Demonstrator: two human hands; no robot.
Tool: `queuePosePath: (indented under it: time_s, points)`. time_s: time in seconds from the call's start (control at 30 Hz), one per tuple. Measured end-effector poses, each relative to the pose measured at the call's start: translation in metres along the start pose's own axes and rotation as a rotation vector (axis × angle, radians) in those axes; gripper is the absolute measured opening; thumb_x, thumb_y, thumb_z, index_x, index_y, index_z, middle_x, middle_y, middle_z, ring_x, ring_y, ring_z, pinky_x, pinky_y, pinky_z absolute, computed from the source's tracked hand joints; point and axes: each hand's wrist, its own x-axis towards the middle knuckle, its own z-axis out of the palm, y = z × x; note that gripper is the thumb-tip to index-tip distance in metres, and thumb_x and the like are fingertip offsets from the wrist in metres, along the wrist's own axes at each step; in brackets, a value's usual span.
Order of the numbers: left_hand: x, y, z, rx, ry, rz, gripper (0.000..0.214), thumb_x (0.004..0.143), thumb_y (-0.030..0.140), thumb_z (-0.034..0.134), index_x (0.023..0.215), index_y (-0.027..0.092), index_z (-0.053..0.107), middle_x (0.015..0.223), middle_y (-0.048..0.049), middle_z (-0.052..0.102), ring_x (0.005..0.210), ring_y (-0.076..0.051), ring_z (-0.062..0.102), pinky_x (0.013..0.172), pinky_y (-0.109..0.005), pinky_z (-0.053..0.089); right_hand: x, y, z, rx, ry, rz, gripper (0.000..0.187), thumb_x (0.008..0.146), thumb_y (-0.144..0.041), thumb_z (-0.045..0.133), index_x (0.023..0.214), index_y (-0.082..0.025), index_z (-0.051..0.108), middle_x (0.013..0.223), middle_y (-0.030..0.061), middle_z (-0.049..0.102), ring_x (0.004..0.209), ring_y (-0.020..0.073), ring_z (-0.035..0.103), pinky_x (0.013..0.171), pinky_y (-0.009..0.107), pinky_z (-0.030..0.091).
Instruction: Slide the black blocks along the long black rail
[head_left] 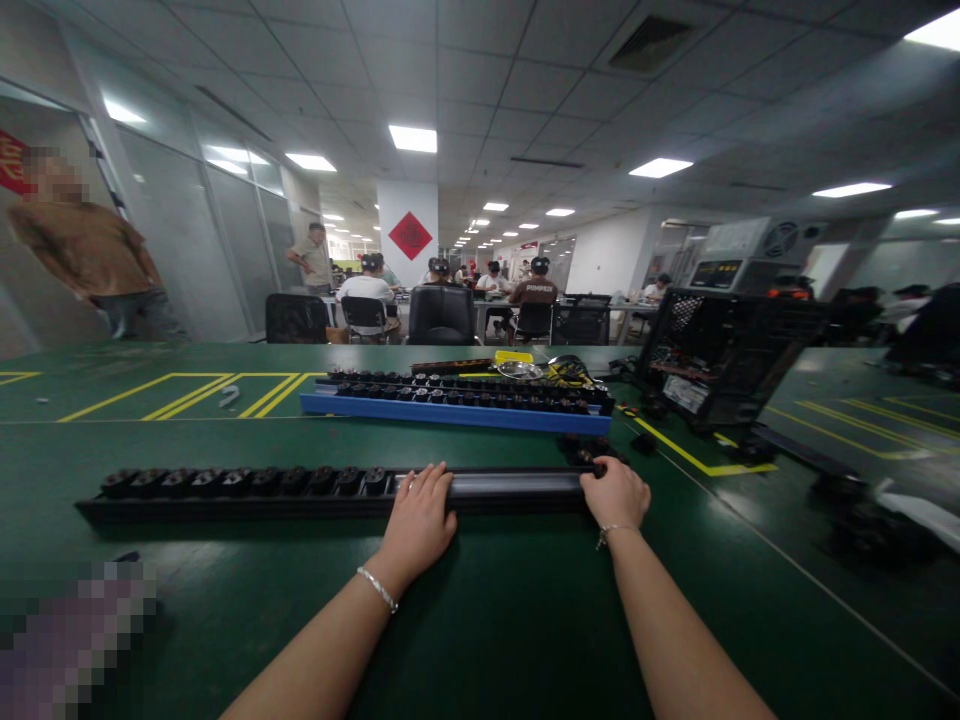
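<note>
Nearest the camera in the head view, both arms enter from the bottom edge of the frame. The left hand (pixel 420 505) lies at centre: its fingers extend across the black rail (pixel 240 512), touching the top, thumb apart, not closed. The right hand (pixel 619 492) is at the rail's right end, fingers curled nearly together; whether they grip a part cannot be told.

The rail lies lengthwise on the tabletop (pixel 510 640), from mid-left to right of centre. Judged progress: partial. About ten black round components (pixel 238 480) fill its left portion in one row; between the hands, the grey channel (pixel 517 484) is uncovered and appears outstanding. Loose black parts (pixel 576 448) lie just behind the right end. The blue rail (pixel 457 408), above centre, carries similar components.
</note>
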Motion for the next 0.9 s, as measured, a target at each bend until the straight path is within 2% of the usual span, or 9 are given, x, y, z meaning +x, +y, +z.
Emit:
queuePosePath:
  time_s: [0.43,0.9]
  points:
    - [-0.001,-0.001,0.001,0.001,0.020,0.008,0.046,0.078,0.024,0.050,0.123,0.019,0.053,0.137,-0.0089,0.050,0.128,-0.025,0.042,0.110,-0.047,0.027,0.002,0.002,-0.002,0.019,-0.011,0.031,0.034,0.070,-0.023,0.049,0.102,-0.021,0.062,0.108,0.0078,0.062,0.107,0.0241,0.051,0.095,0.039,0.033]
    - [-0.001,0.001,-0.002,0.005,0.018,0.008,0.045,0.078,0.024,0.049,0.123,0.017,0.053,0.136,-0.0093,0.050,0.128,-0.026,0.043,0.109,-0.047,0.028,0.009,0.013,-0.003,0.072,-0.028,0.083,0.038,0.075,-0.025,0.049,0.111,-0.020,0.059,0.116,0.0091,0.058,0.110,0.0263,0.049,0.090,0.037,0.040]
